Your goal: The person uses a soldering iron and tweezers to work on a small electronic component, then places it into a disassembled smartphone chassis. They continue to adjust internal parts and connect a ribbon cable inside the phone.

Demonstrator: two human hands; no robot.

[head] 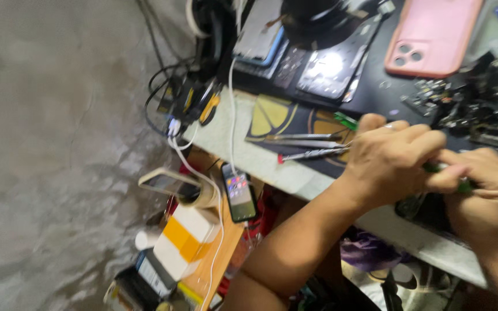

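Green-handled tool [462, 185] — pinched between left hand [396, 158] and right hand [485, 193].

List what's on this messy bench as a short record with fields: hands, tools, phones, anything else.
Left hand: closed over a green-handled tool
Right hand: pinching the same tool, over a dark object I cannot make out
Tools: red-tipped screwdriver and tweezers on the dark mat
Phones: pink-cased phone face down; lit phone on a white cable
Other: small parts pile
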